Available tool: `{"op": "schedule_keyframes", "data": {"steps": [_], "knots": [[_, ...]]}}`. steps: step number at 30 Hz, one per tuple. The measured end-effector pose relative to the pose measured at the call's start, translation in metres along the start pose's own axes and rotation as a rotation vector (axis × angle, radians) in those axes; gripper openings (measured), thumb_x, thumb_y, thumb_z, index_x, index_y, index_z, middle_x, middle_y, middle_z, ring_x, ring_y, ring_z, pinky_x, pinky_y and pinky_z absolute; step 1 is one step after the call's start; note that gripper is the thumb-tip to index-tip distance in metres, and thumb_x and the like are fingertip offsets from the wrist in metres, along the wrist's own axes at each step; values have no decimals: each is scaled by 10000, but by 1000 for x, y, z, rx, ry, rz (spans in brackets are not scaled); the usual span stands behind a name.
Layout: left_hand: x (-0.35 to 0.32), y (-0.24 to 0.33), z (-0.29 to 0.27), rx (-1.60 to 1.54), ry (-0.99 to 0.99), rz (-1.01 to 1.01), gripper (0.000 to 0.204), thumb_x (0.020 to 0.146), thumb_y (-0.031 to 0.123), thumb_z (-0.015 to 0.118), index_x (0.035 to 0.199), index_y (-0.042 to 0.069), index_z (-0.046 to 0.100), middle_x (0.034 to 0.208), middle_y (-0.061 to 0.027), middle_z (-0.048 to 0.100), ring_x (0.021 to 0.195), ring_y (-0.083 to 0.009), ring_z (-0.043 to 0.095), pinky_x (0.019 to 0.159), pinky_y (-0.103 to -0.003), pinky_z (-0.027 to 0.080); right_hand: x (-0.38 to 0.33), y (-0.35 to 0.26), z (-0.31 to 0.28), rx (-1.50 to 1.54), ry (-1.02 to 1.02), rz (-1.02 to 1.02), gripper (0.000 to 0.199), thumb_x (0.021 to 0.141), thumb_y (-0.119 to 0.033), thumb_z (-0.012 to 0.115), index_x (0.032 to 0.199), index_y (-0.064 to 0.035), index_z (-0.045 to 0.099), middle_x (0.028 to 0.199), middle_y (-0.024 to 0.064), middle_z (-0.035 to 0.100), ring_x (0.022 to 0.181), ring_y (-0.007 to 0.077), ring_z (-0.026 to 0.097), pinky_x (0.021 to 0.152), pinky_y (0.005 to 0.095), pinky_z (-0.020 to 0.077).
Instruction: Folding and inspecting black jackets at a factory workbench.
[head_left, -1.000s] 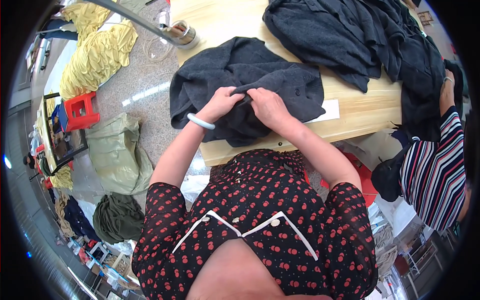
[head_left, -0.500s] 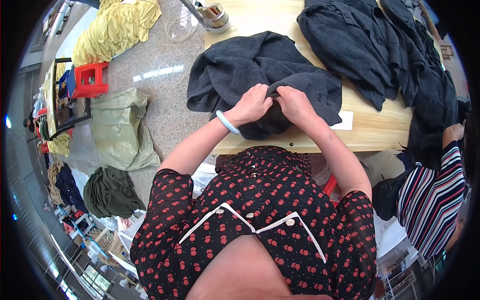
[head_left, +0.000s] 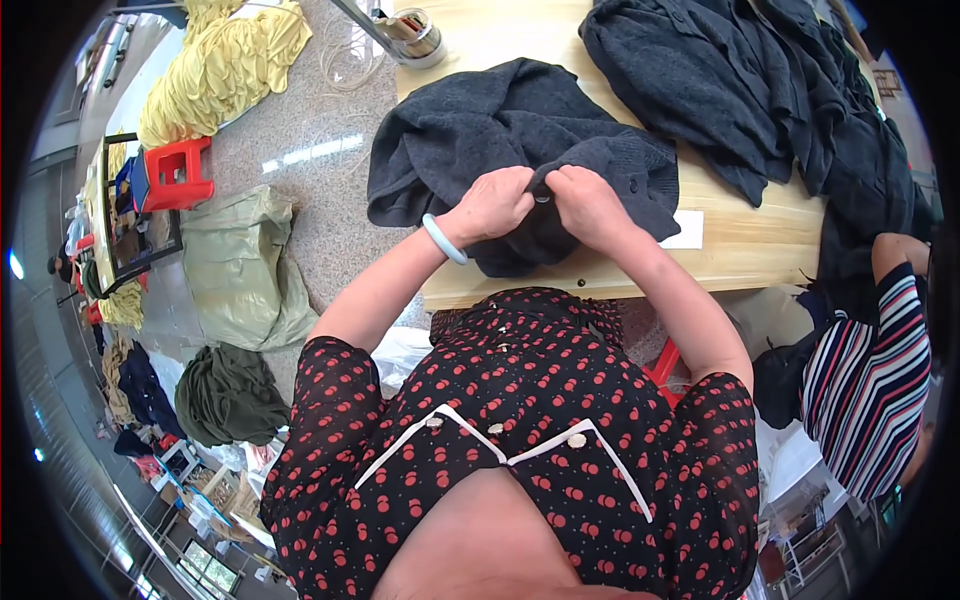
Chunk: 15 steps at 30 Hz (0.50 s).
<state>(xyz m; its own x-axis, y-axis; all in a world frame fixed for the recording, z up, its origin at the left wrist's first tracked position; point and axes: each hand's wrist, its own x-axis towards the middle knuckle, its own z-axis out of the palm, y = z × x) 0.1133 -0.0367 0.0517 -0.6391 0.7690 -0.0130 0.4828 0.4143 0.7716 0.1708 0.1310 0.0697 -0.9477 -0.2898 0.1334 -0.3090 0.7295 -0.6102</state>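
Charcoal knit garment (head_left: 500, 132) — rumpled, ribbed at one edge.

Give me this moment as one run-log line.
left hand: pinches dark grey buttoned knit garment | right hand: pinches same garment, beside left | nearby: white paper, round container on wooden table

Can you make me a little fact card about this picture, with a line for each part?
Left hand: pinches the dark grey garment
Right hand: pinches the same garment, close beside the other hand
Left wrist: pale blue bangle
On the wooden table: white card, more dark garments, round container
Off to the left: red stool, yellow cloth heap
Right edge: another person in a striped top
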Motion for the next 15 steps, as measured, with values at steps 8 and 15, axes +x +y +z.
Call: {"op": "schedule_keyframes", "data": {"steps": [8, 15], "knots": [[17, 23, -54, -900, -416, -290, 259, 784, 202, 597, 943, 0, 576, 821, 9, 588, 739, -49, 499, 677, -201, 412, 20, -4, -69, 463, -162, 290, 330, 725, -86, 596, 1038, -16, 520, 967, 84, 568, 858, 163, 536, 744, 263, 420], [18, -50, -44, -326, -321, -273, 279, 713, 111, 631, 964, 12, 563, 858, -76, 600, 831, -132, 530, 762, -260, 409, 19, 33, -104, 298, -209, 403, 231, 736, -123, 603, 935, -8, 574, 812, 110, 598, 747, 189, 566, 708, 271, 434]]}}
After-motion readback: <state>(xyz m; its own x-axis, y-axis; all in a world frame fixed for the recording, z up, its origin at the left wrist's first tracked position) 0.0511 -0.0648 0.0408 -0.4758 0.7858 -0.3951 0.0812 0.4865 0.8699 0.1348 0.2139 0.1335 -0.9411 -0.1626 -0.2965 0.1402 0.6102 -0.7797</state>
